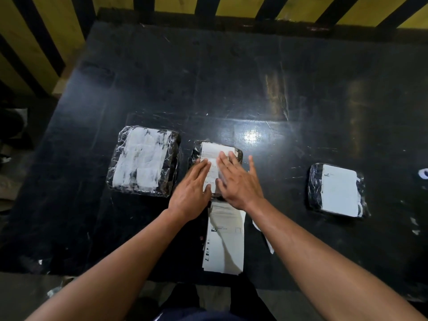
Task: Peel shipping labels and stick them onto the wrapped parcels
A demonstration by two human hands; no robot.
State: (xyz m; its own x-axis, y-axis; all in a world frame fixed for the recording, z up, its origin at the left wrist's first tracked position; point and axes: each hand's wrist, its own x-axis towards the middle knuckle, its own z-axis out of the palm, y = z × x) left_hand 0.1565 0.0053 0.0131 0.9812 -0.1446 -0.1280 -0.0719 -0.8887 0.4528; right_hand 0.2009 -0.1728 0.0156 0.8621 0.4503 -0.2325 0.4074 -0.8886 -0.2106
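Both hands, the left hand (193, 188) and right hand (236, 179), lie flat with straight fingers pressing a label (212, 156) onto the middle parcel (238, 152), while the right parcel (338, 191) looks labelled, the left parcel (144, 161) unclear, and a label stack (225, 246) waits nearer.

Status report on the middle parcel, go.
Left hand and right hand flat, fingers straight, pressing a label onto the middle parcel. Label stack lies near the table edge. Nothing in the way.
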